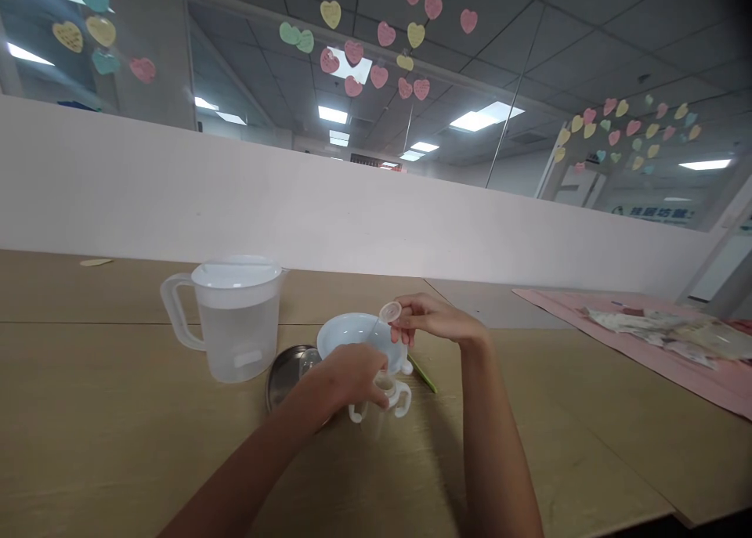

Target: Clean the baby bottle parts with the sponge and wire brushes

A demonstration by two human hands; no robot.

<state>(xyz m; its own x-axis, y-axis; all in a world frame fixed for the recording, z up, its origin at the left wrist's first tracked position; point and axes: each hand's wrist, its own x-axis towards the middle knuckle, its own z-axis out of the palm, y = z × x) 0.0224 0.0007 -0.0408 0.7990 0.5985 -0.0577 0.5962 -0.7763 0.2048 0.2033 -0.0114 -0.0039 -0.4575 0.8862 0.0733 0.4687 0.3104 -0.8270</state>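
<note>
My left hand (356, 372) is closed around the top of a small clear baby cup with two white handles (403, 401). Its fingers hide much of the cup's rim. Slightly higher and to the right, my right hand (426, 317) pinches a small round translucent lid (390, 312) by its edge, tilted above a pale blue bowl (338, 330). A thin line runs down from the lid toward the bowl; I cannot tell whether it is a straw. Behind my left wrist lies a round metal dish (282, 377) with a clear rounded piece (309, 360) at it.
A lidded plastic pitcher (238, 319), partly filled with water, stands left of the dish. A green stick (424, 375) lies right of the bowl. Farther right, a pink mat (564, 307) carries crumpled packaging (658, 326). A low white wall (352, 217) bounds the wooden table's back.
</note>
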